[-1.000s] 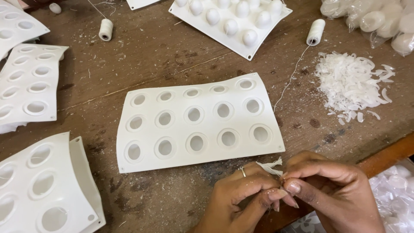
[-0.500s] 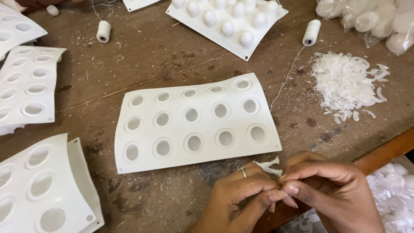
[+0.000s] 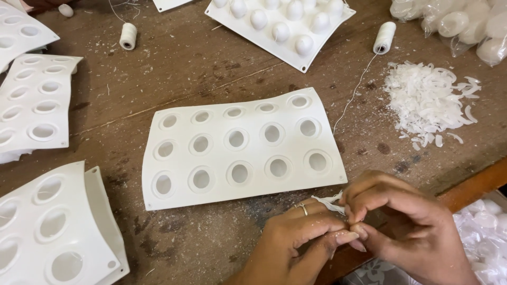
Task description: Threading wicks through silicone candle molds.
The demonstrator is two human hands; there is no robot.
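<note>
A worn brown wooden counter (image 3: 211,68), scratched and dusted with white crumbs, fills the view. At its near edge the left hand (image 3: 296,240) and the right hand (image 3: 406,221) meet, fingertips pressed together. The fingers of both are narrowed to a pinch on a small bundle of frayed white thread strands (image 3: 330,201), whose loose ends stick out above the left knuckles, just below the near edge of the mould. A ring sits on one left finger.

Just beyond the hands lies a white flexible mould sheet with fifteen round empty cavities (image 3: 243,148), flat on the counter. Similar white moulds (image 3: 37,100) lie at the left, and another mould with domed white shapes (image 3: 280,26) lies at the far side. Two small spools of white thread (image 3: 384,38) stand apart near the far edge. A heap of white wax shavings (image 3: 428,103) lies to the right.
</note>
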